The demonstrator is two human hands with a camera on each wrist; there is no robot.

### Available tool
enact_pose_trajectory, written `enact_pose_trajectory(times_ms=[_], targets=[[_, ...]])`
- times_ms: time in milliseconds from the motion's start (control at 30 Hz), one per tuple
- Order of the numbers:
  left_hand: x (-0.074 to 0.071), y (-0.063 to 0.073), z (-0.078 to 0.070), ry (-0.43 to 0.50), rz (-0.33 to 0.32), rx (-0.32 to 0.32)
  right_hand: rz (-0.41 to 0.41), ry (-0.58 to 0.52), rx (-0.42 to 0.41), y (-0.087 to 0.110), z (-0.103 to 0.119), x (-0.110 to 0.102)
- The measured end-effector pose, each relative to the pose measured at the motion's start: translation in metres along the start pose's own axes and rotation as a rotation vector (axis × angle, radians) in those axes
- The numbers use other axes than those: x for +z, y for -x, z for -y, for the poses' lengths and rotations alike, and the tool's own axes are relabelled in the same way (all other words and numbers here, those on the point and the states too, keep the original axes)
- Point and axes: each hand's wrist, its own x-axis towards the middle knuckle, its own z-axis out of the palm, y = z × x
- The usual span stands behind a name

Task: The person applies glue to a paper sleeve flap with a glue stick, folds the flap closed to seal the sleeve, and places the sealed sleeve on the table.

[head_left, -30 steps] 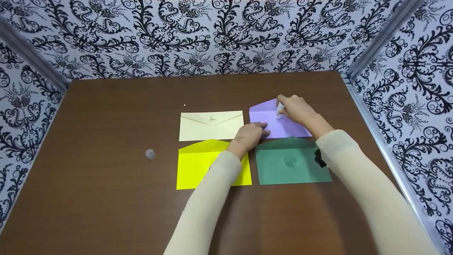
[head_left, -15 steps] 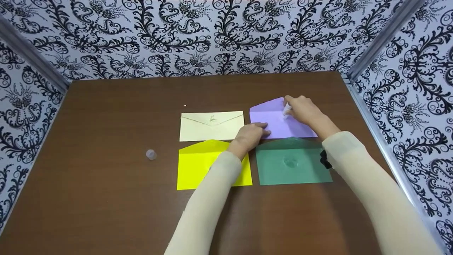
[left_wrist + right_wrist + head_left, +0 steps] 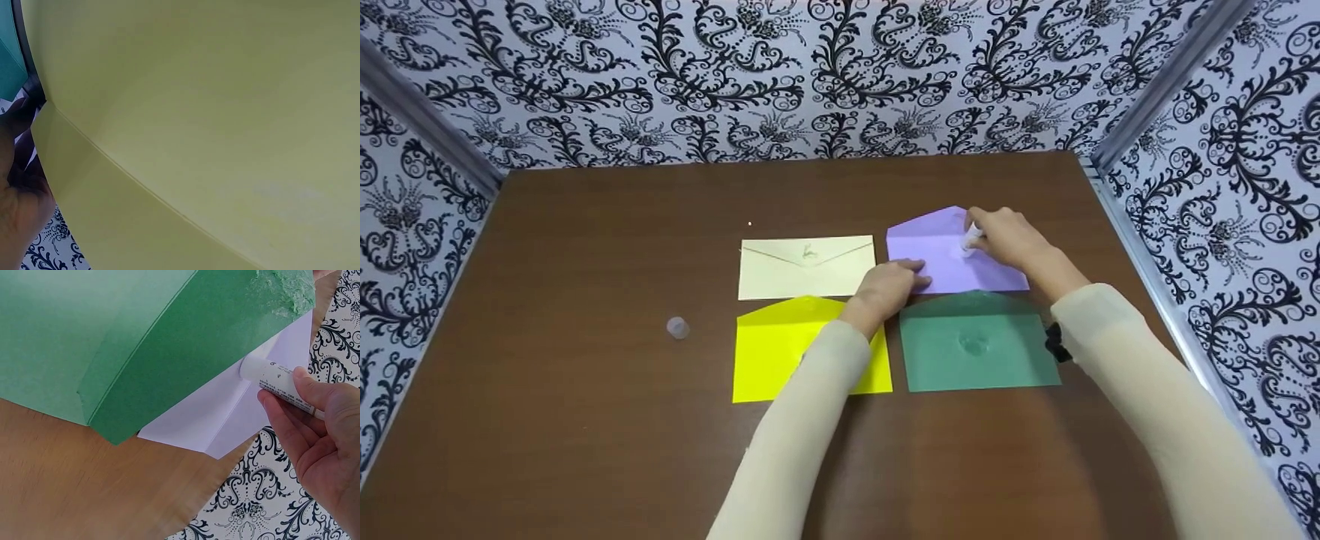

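Observation:
My right hand (image 3: pixel 1011 236) pinches a white glue stick (image 3: pixel 277 378) between thumb and fingers. The stick is tilted, its tip down at the purple envelope (image 3: pixel 926 259), whose flap is unfolded toward the back. With fingers spread, my left hand (image 3: pixel 887 289) rests on that envelope's lower left part. Under my left forearm lies the yellow envelope (image 3: pixel 772 352), which fills most of the left wrist view. Nearer than the purple one is the green envelope (image 3: pixel 941 364), flap unfolded, with a patch of glue on its body; the right wrist view shows more glue (image 3: pixel 287 292) on its flap.
A cream envelope (image 3: pixel 780 277) with its flap down lies left of the purple one. The translucent glue stick cap (image 3: pixel 677 328) is off to the left on the brown table (image 3: pixel 585 420). A tiny white speck lies behind the cream envelope. Patterned panels border the table.
My right hand has shifted a little to the right with the glue stick, over the purple envelope, uncovering more of its middle. The left hand stays in place.

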Motion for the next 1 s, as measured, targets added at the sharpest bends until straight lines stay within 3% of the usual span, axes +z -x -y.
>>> enact_pose_trajectory(times_ms=[167,400,767,1000], targets=[[-0.0001,0.0006,-0.0008,-0.062,0.0,0.014,0.013,-0.013,0.006,0.0021,-0.0002,0.0012],[-0.0004,0.0007,-0.0016,-0.493,0.0,0.176,-0.003,0.002,-0.024,0.0051,-0.0007,0.0035],[0.0005,-0.0002,-0.0018,-0.512,-0.016,0.199,0.012,-0.026,-0.005,0.0067,0.0012,0.0045],[0.0002,-0.0006,-0.0015,-0.443,-0.005,0.184,-0.018,-0.048,-0.024,0.0069,0.0035,0.0074]])
